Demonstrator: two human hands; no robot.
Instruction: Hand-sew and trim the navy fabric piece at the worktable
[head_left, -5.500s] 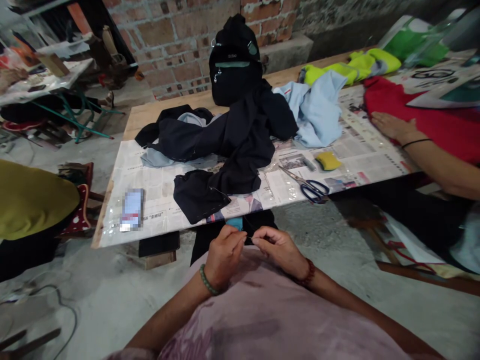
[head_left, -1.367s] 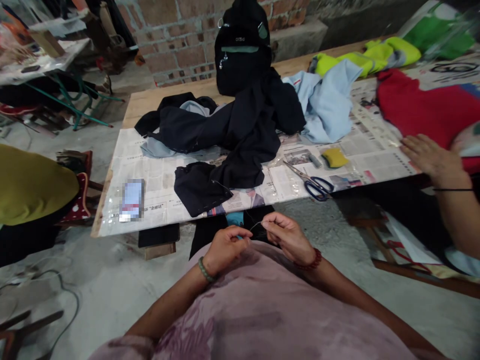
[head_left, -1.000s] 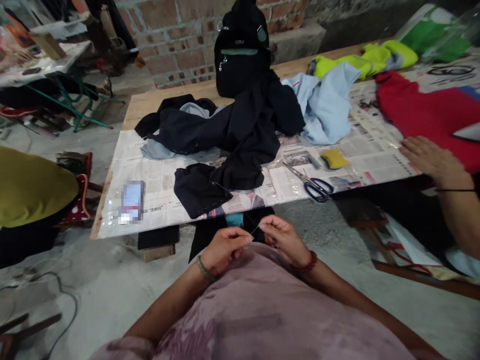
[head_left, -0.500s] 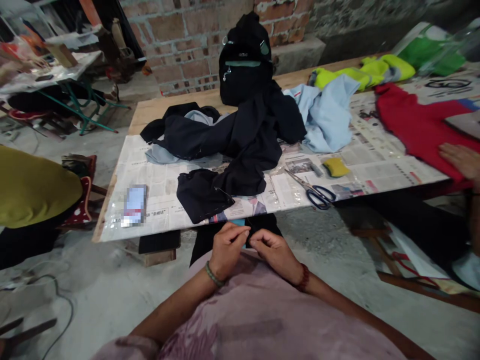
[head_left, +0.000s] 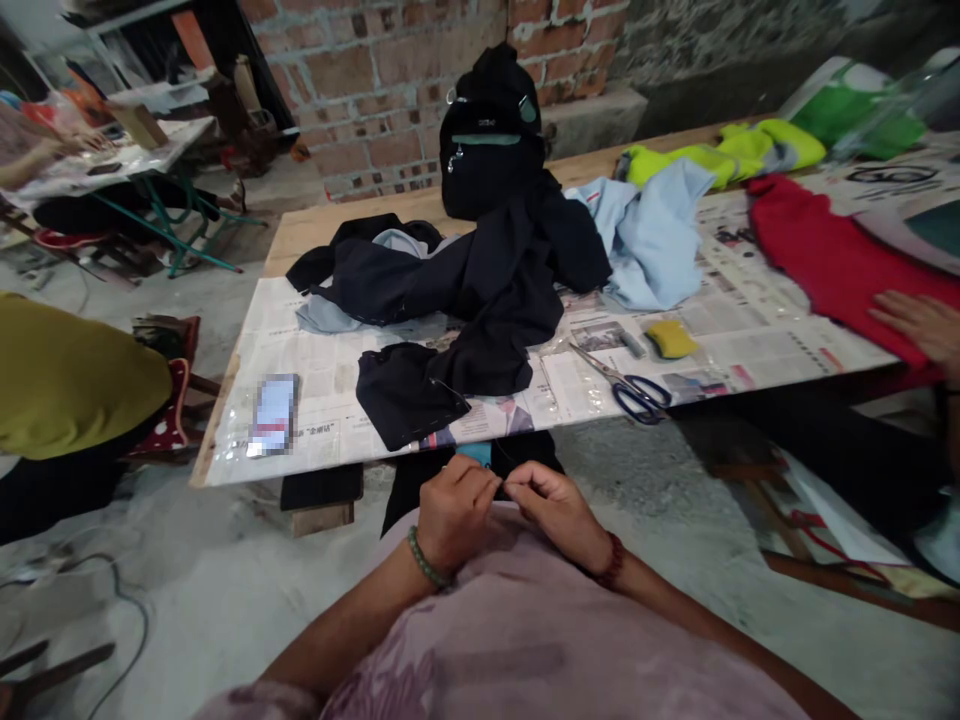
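My left hand (head_left: 456,508) and my right hand (head_left: 556,508) are close together in front of my waist, just below the table's near edge. Both have thumb and fingers pinched, with the fingertips almost meeting. Whatever lies between them is too small to make out; a thin dark line, perhaps thread, shows faintly near the right fingertips. Beyond the hands, a dark navy garment (head_left: 420,390) lies crumpled on the table, one corner toward me. Scissors with dark blue handles (head_left: 637,395) rest to its right, beside a small grey item (head_left: 631,342) and a yellow pad (head_left: 672,338).
Newspaper under clear plastic covers the table (head_left: 232,440). A phone (head_left: 274,415) lies at its left. At the back are a black backpack (head_left: 491,150), light blue cloth (head_left: 656,240) and a neon yellow garment (head_left: 720,155). Another person's hand (head_left: 915,325) presses red cloth (head_left: 832,260) at right.
The left fingers have curled in more, and both hands stay pinched near each other. The camera view has shifted slightly. The things on the table lie as before.
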